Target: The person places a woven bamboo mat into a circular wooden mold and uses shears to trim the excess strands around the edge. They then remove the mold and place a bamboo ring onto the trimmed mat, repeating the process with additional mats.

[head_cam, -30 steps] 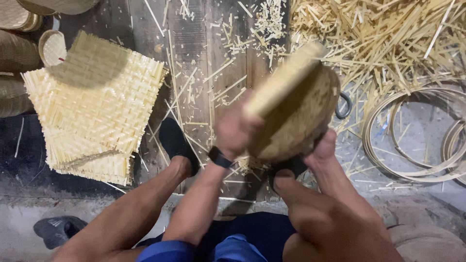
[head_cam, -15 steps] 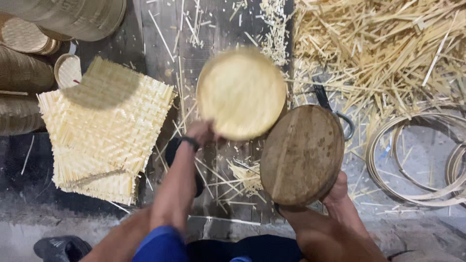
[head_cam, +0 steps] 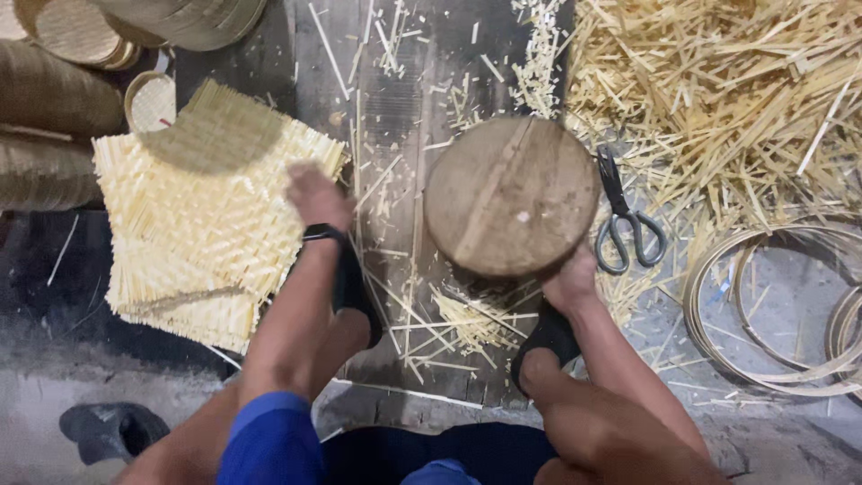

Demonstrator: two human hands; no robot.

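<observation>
Round disc (head_cam: 510,196): matt, rough brown wood. Woven mats (head_cam: 202,235): pale bamboo strips. Scissors (head_cam: 626,218), centre right: dark metal.

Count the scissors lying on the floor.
1. The scissors lie beside the round wooden block, against the straw pile; others could be buried under the straw.

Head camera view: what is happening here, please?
A person sits over a plank floor littered with bamboo strips. The right hand holds a round wooden disc by its lower edge. The left hand reaches over a stack of square woven mats. Scissors lie beside the disc.
</observation>
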